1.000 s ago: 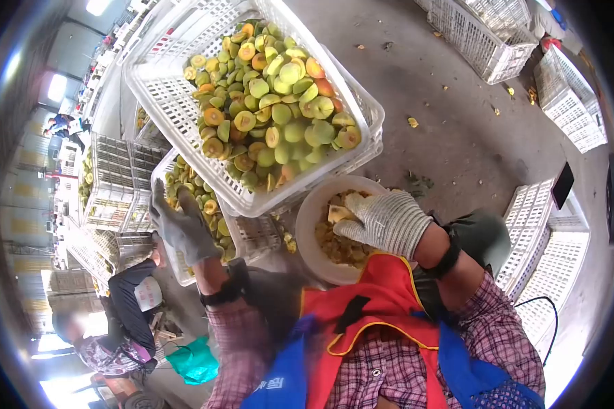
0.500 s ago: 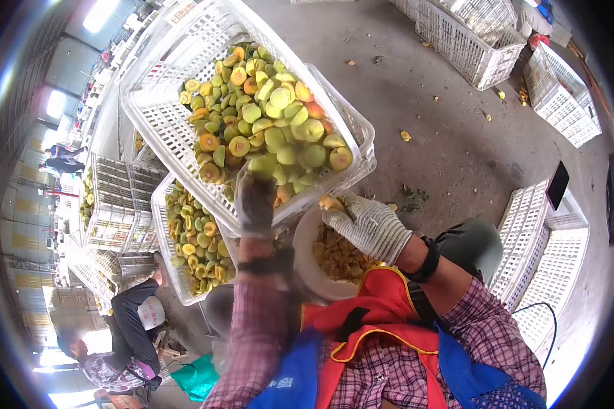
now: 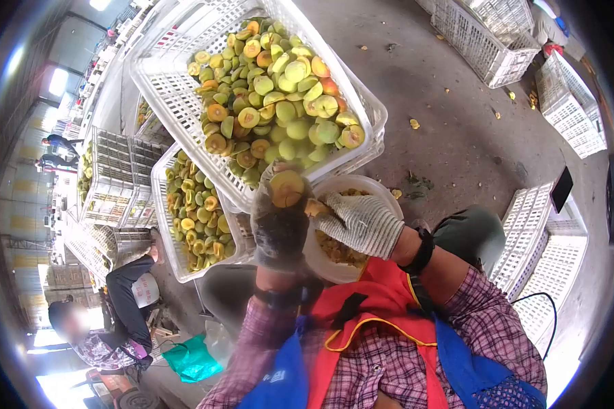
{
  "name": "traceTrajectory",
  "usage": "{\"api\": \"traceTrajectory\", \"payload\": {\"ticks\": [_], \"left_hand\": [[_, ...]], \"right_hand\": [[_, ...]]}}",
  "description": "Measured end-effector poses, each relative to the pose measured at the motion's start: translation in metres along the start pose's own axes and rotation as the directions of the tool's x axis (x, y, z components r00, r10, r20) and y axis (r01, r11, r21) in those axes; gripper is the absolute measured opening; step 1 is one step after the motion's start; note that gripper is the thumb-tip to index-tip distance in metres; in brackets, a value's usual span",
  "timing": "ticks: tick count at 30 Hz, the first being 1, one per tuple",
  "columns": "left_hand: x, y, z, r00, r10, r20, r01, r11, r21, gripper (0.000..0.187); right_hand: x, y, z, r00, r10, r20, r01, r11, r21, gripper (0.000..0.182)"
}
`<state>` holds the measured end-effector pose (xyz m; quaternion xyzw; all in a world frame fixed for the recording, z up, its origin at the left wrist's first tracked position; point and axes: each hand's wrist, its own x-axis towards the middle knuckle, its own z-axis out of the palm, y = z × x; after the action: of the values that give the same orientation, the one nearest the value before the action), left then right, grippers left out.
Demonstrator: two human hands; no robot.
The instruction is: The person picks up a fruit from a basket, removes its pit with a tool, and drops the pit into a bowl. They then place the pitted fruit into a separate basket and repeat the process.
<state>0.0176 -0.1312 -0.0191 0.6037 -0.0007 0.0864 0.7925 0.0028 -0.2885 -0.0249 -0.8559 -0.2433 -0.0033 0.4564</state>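
My left hand (image 3: 281,228), in a dirty dark-stained glove, grips a halved peach (image 3: 286,189) with its cut face turned up. Close beside it, my right hand (image 3: 363,223) wears a striped knit glove. A small tan piece (image 3: 314,208) sticks out from its closed fingers toward the peach half; I cannot tell what it is. Under the right hand is a round white tub (image 3: 382,185) with yellowish-brown scraps in it. Just beyond both hands, a tilted white crate (image 3: 177,129) holds many green and orange halved fruits.
A lower white crate (image 3: 159,198) of cut fruit stands left of my hands. More stacked crates (image 3: 119,184) are farther left, near a seated person (image 3: 126,307). White crates (image 3: 522,225) stand at right, with a dark phone-like slab (image 3: 561,189). Fruit bits (image 3: 415,124) lie on the floor.
My left hand has come back from the fruit in the crate toward my body, now with a peach half in it. The right hand has shifted slightly left, closer to it.
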Motion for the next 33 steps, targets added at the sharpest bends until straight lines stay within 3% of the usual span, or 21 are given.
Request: {"api": "traceTrajectory", "payload": {"ticks": [2,3,5,6,8,9,11,15,17,18,20,21,23,24,26,27,29,30,31,32,33], "left_hand": [[-0.002,0.007,0.006,0.994,0.101,0.033,-0.104,0.850,0.516,0.025],[-0.004,0.005,0.007,0.994,0.101,0.027,-0.101,0.852,0.514,0.025],[-0.009,-0.002,0.007,0.996,-0.027,-0.086,0.007,0.974,-0.226,0.019],[-0.011,-0.004,0.004,0.996,-0.029,-0.089,0.008,0.975,-0.224,0.019],[-0.011,-0.006,0.003,0.993,0.122,0.001,-0.120,0.975,0.185,0.022],[-0.013,-0.003,0.008,0.993,0.122,0.003,-0.120,0.975,0.186,0.022],[-0.018,0.004,0.020,0.995,-0.077,-0.070,0.054,0.955,-0.290,0.025],[-0.017,-0.003,0.019,0.963,-0.250,-0.103,0.157,0.827,-0.540,0.021],[-0.020,-0.011,0.022,0.995,0.005,-0.099,-0.022,0.985,-0.174,0.022],[-0.018,-0.012,0.018,0.995,0.005,-0.098,-0.022,0.985,-0.173,0.022],[-0.014,-0.009,0.005,0.993,-0.121,-0.007,0.112,0.935,-0.337,0.026],[-0.012,-0.006,0.002,0.992,-0.123,-0.008,0.113,0.935,-0.337,0.026],[-0.011,-0.001,-0.001,0.983,-0.184,-0.011,0.182,0.977,-0.111,0.027],[-0.011,-0.003,0.002,0.983,-0.185,-0.011,0.183,0.977,-0.111,0.027],[-0.011,-0.010,0.008,0.985,0.165,-0.060,-0.139,0.943,0.302,0.028],[-0.013,-0.009,0.008,0.981,0.192,-0.038,-0.167,0.921,0.352,0.028],[-0.016,-0.004,0.013,0.981,0.182,-0.062,-0.147,0.915,0.375,0.028],[-0.016,-0.003,0.015,0.979,0.182,-0.089,-0.132,0.909,0.396,0.029],[-0.014,-0.001,0.012,0.979,0.182,-0.092,-0.132,0.910,0.393,0.029],[-0.010,0.002,0.004,0.988,0.150,0.049,-0.156,0.890,0.427,0.028],[-0.007,0.004,-0.004,0.976,0.108,0.187,-0.184,0.869,0.459,0.028]], "right_hand": [[-0.003,-0.007,-0.008,0.998,-0.046,0.047,0.048,0.998,-0.051,0.032],[-0.002,-0.009,-0.009,0.997,-0.048,0.053,0.050,0.997,-0.053,0.032],[0.001,-0.013,-0.007,0.982,0.117,0.147,-0.123,0.992,0.032,0.027],[-0.002,-0.010,-0.004,0.982,0.116,0.151,-0.123,0.992,0.035,0.027],[-0.009,0.003,0.005,0.985,-0.142,0.103,0.144,0.989,-0.020,0.026],[-0.009,0.004,0.009,0.985,-0.141,0.101,0.143,0.989,-0.019,0.026],[-0.007,0.002,0.018,0.989,-0.017,0.146,0.008,0.998,0.062,0.026],[-0.007,-0.004,0.024,0.994,0.030,0.106,-0.041,0.994,0.098,0.027],[-0.006,-0.009,0.015,0.966,0.016,0.259,-0.041,0.995,0.093,0.028],[-0.006,-0.008,0.017,0.966,0.016,0.258,-0.042,0.995,0.094,0.028],[-0.010,-0.006,0.026,0.996,-0.052,0.068,0.012,0.868,0.497,0.029],[-0.007,-0.004,0.025,0.996,-0.051,0.069,0.010,0.867,0.498,0.029],[0.000,0.000,0.020,0.904,0.127,0.409,-0.306,0.860,0.409,0.030],[-0.003,0.002,0.028,0.903,0.128,0.410,-0.307,0.859,0.409,0.030],[-0.006,0.004,0.045,1.000,-0.004,-0.013,0.009,0.901,0.434,0.031],[-0.005,0.004,0.045,1.000,-0.003,-0.016,0.010,0.902,0.432,0.031],[-0.006,0.001,0.041,0.950,0.122,0.288,-0.304,0.575,0.760,0.029],[-0.006,0.003,0.038,0.950,0.124,0.287,-0.304,0.575,0.759,0.029],[-0.007,0.007,0.034,0.947,0.052,0.318,-0.310,0.417,0.854,0.029],[-0.009,0.010,0.031,0.943,-0.024,0.332,-0.317,0.241,0.917,0.029],[-0.012,0.014,0.032,0.942,-0.024,0.333,-0.318,0.240,0.917,0.029]]}}
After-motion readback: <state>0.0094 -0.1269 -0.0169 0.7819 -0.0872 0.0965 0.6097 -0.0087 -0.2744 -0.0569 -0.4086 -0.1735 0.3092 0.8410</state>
